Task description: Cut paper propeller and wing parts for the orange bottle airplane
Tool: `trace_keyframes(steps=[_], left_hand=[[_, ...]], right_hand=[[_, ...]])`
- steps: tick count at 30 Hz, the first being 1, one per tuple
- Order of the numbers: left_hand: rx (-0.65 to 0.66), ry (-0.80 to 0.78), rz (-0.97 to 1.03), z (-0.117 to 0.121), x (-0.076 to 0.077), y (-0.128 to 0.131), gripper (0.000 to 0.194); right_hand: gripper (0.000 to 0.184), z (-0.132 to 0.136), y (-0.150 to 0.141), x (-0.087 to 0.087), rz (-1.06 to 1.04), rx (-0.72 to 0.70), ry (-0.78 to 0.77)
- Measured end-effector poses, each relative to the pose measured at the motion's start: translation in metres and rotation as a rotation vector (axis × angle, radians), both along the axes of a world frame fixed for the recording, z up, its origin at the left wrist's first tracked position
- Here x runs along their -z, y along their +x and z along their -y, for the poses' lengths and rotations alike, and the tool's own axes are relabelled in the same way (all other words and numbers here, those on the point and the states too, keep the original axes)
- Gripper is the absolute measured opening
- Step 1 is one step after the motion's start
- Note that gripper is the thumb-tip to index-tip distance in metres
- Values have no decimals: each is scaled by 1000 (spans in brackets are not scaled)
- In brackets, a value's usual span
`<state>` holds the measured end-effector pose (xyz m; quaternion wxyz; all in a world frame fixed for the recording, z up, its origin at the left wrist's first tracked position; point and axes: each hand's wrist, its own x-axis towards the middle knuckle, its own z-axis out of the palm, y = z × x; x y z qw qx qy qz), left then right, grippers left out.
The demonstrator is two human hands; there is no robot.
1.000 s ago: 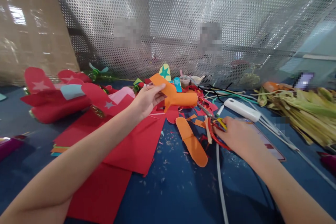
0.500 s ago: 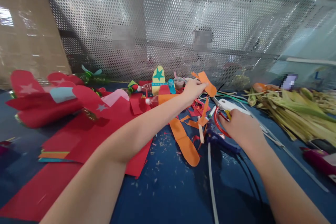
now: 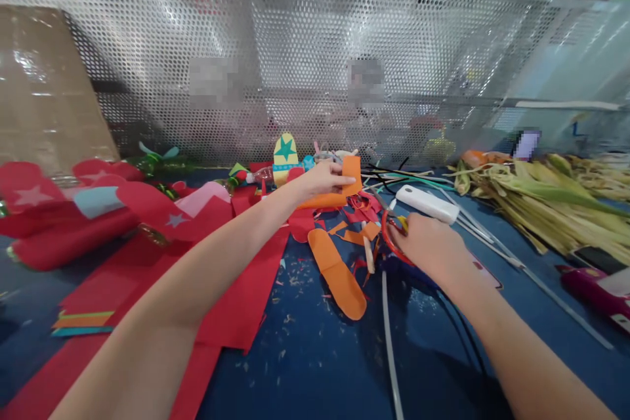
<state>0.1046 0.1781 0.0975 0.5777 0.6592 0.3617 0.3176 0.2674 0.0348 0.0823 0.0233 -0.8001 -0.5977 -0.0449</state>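
Observation:
My left hand (image 3: 322, 182) pinches a cut orange craft-sheet piece (image 3: 352, 170) between thumb and fingers above the far middle of the table. My right hand (image 3: 428, 239) is closed round the red handles of a pair of scissors (image 3: 390, 236), whose blades point away from me, apart from the orange piece. On the table between my arms lies a long orange strip (image 3: 339, 275) with a rounded near end. Orange scraps (image 3: 361, 234) and red scraps (image 3: 367, 207) are scattered just beyond it. A dark blue glue gun (image 3: 411, 270) lies partly hidden below my right hand.
Red sheets (image 3: 246, 302) cover the left side, with red star-decorated shapes (image 3: 37, 193) beyond. A white power strip (image 3: 426, 203) and cords lie right of centre. Dry corn husks (image 3: 531, 197) are piled at the right. A perforated metal panel (image 3: 305, 39) stands behind.
The orange piece in my left hand has moved left and away from the scissor blades. My right hand has drawn the scissors slightly left and nearer. The view has shifted a little.

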Motion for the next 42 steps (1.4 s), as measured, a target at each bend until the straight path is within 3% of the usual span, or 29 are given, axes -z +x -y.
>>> trace_keyframes(steps=[4, 7, 15, 22, 29, 33, 37, 42], left_hand=[[39, -66, 51, 24, 11, -25, 23], [36, -117, 55, 41, 20, -39, 19], [31, -190, 81, 77, 27, -53, 21], [-3, -195, 77, 92, 25, -57, 29], [25, -219, 9, 94, 35, -62, 27], [42, -188, -28, 97, 38, -65, 20], [45, -92, -77, 103, 37, -67, 14], [31, 29, -115, 110, 37, -66, 19]], right_hand=[[39, 1, -15, 10, -15, -75, -40], [37, 1, -27, 18, -19, -117, -70], [30, 6, -46, 28, 11, -168, -118], [23, 17, -56, 20, 39, -191, -129], [22, 19, -58, 18, -26, -252, -96], [21, 18, -54, 14, -239, -352, -5], [34, 13, -48, 16, -663, -544, 3], [24, 7, -45, 25, -1022, -590, 23]])
